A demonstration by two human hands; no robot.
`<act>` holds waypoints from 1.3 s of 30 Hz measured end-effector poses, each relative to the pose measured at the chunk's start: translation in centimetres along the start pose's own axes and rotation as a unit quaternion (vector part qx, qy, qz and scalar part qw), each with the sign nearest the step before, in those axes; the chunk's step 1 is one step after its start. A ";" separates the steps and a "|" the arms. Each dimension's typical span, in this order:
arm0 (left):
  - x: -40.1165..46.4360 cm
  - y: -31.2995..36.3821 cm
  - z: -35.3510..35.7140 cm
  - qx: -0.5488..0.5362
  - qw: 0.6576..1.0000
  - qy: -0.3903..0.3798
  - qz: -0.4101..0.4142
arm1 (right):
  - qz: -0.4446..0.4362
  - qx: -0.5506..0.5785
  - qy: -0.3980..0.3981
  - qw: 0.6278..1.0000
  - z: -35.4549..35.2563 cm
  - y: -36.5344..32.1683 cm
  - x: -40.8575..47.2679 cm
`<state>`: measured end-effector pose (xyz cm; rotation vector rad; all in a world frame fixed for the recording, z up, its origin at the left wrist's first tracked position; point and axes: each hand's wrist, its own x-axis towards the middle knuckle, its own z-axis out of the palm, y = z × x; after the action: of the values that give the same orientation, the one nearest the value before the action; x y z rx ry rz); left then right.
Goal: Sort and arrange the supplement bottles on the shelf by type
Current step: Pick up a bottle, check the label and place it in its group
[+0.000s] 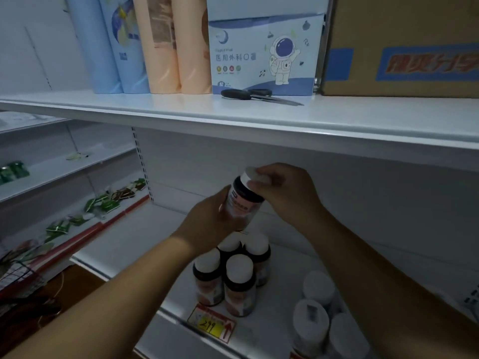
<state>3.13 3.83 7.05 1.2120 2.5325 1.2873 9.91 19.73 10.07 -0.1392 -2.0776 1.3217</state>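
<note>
- Bottle [239, 203] with a dark body, white cap and pinkish label sits tilted in mid-air at the centre of the view, above the lower shelf [124, 244], its cap leaning toward one o'clock.
- Left hand [212, 224] wraps the bottle's lower body from seven o'clock; its grip holds the label area, thumb along the near side.
- Right hand [285, 193] comes in from four o'clock, its grip curled around the white cap at the top of the bottle.
- Directly under the held bottle, at six o'clock, a cluster of four like bottles [233, 275] stands upright on the lower shelf, touching each other, white caps up.
- At five o'clock from that cluster, well apart, a group of all-white bottles [318, 312] stands near the shelf's front edge.
- Yellow price tag [211, 327] sits on the shelf's front rail, just below the cluster.
- On the upper shelf [181, 110], at twelve o'clock, black scissors [259, 95] lie flat in front of a mask box with an astronaut picture [264, 55].
- Blue and peach packs [145, 45] stand at eleven o'clock beside the box; a cardboard carton [399, 45] stands at one o'clock.
- Green sachets [103, 203] lie scattered on a neighbouring shelf at nine o'clock.
</note>
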 end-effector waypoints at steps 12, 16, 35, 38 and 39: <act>6.5 -10.4 -0.4 -0.187 0.973 -0.080 -0.112 | 0.124 -0.156 -0.080 0.977 7.4 8.6 4.4; 6.7 -12.2 -0.3 -0.174 0.966 -0.144 -0.123 | 0.175 -0.172 -0.172 0.954 8.5 10.4 2.9; 8.7 1.2 5.9 0.067 0.940 -0.262 0.207 | 0.121 -0.555 -0.091 0.818 -1.4 4.8 -10.4; 7.4 4.5 8.7 0.117 0.925 -0.284 0.225 | 0.152 -0.574 -0.090 0.799 -5.3 4.2 -14.1; 7.0 5.7 9.6 0.126 0.922 -0.289 0.226 | 0.162 -0.571 -0.087 0.800 -6.5 4.0 -15.4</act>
<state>5.45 16.81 6.77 1.9632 2.0830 0.5075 24.66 20.21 1.17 -0.9460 -2.8197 0.0275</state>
